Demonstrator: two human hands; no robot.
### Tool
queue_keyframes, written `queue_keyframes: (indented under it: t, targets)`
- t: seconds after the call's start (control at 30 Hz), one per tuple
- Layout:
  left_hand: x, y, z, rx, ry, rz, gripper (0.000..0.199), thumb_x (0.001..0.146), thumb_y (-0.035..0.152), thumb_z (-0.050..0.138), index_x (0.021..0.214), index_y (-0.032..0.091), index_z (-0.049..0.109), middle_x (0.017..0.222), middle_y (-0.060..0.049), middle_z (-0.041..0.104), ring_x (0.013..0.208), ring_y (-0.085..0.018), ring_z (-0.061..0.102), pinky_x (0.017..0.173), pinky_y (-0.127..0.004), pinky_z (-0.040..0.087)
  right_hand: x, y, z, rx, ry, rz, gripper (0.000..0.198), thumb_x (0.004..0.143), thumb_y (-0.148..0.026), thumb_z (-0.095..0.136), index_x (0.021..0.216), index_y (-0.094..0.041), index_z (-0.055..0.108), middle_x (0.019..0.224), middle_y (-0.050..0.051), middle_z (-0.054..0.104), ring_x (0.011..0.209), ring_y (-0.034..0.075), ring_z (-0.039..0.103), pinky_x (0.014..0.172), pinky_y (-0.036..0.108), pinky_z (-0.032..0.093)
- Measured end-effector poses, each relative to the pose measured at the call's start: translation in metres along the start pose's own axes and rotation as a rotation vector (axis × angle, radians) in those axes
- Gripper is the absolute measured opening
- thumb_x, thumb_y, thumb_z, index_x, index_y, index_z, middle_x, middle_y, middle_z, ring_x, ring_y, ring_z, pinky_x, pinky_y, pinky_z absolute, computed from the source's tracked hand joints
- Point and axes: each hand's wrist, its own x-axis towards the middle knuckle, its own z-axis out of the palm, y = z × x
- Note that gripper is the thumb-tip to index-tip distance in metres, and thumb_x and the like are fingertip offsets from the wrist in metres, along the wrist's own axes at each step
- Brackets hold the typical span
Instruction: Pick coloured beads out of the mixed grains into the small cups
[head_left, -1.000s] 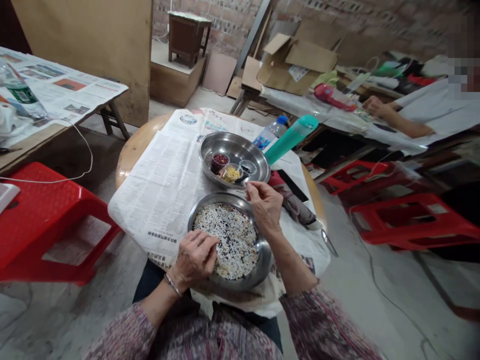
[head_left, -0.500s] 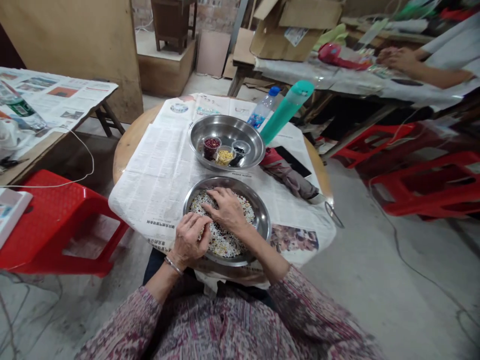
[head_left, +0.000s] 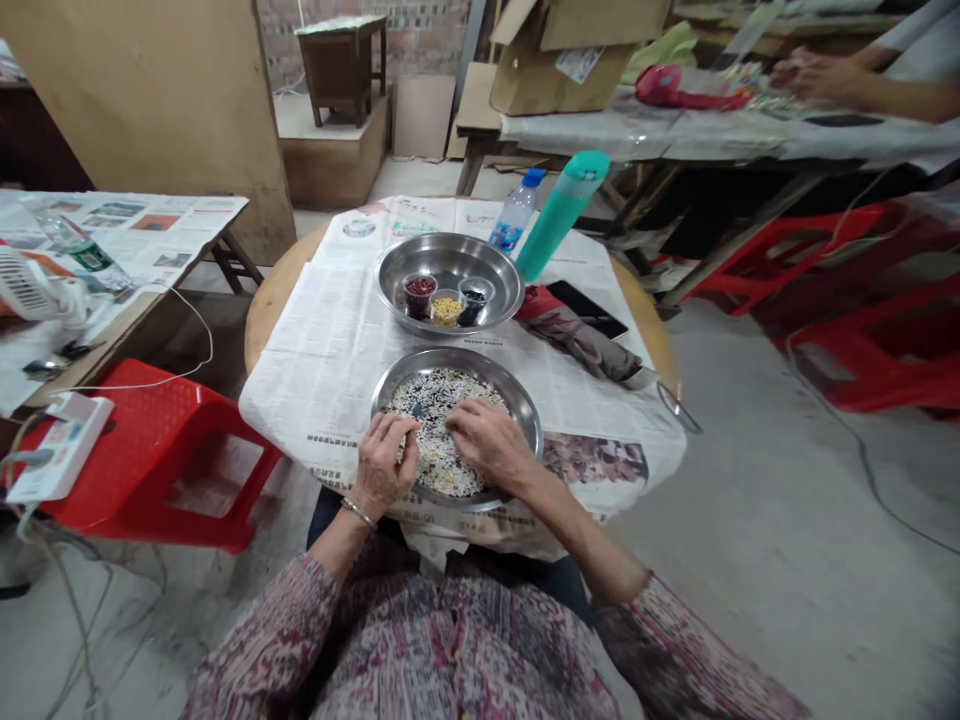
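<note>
A steel basin directly in front of me holds a spread of mixed white, black and yellow grains or beans. My left hand rests at the basin's left rim, fingers curled toward the thumb; whatever it may hold is too small to name. Over the right part of the mix, my right hand has its fingertips drawn together at the grains, their contents hidden. Behind stands a second steel basin with three clear cups: dark red beans, yellow beans and black beans.
Newspaper covers the round table. A water bottle, a green tumbler, a folded umbrella and a black phone stand or lie behind and right. A red stool is at left; another person's hands show far right.
My right hand has drawn back toward me and right, its spread fingers now gathered together. My left hand stays at the left rim. The camera view has shifted slightly.
</note>
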Motion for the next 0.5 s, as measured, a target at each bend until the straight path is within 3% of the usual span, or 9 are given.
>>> queue_keyframes:
  t: [0.13, 0.33, 0.4, 0.5]
  targets:
    - [0.001, 0.0, -0.001, -0.003, 0.001, -0.013, 0.015, 0.09, 0.01, 0.048, 0.096, 0.018, 0.059, 0.087, -0.006, 0.066, 0.083, -0.019, 0.058, 0.079, -0.034, 0.048, -0.02, -0.008, -0.009, 0.132, 0.038, 0.066, 0.015, 0.087, -0.014, 0.055, 0.094, -0.019, 0.068, 0.096, 0.007, 0.068, 0.096, 0.021, 0.061, 0.089, 0.036, 0.047]
    - [0.002, 0.0, -0.001, 0.02, -0.001, 0.001, 0.014, 0.091, 0.011, 0.046, 0.093, 0.018, 0.059, 0.085, -0.006, 0.065, 0.082, -0.019, 0.057, 0.078, -0.033, 0.048, -0.031, -0.043, -0.007, 0.234, -0.297, 0.005, 0.019, 0.089, -0.016, 0.056, 0.093, -0.023, 0.074, 0.09, 0.003, 0.073, 0.084, 0.016, 0.064, 0.078, 0.028, 0.045]
    - [0.002, 0.0, -0.001, 0.033, -0.002, 0.003, 0.014, 0.092, 0.012, 0.046, 0.092, 0.018, 0.059, 0.084, -0.006, 0.064, 0.081, -0.019, 0.058, 0.078, -0.033, 0.048, -0.029, -0.044, -0.005, 0.164, -0.273, 0.016, 0.02, 0.089, -0.016, 0.056, 0.094, -0.022, 0.074, 0.091, 0.005, 0.073, 0.086, 0.017, 0.064, 0.08, 0.029, 0.046]
    - [0.003, 0.002, -0.002, 0.041, -0.001, 0.003, 0.015, 0.092, 0.012, 0.045, 0.093, 0.018, 0.059, 0.083, -0.005, 0.064, 0.081, -0.018, 0.059, 0.077, -0.032, 0.048, -0.028, -0.033, -0.001, 0.001, -0.102, 0.086, 0.02, 0.088, -0.016, 0.057, 0.1, -0.02, 0.073, 0.092, 0.008, 0.072, 0.092, 0.022, 0.063, 0.084, 0.034, 0.047]
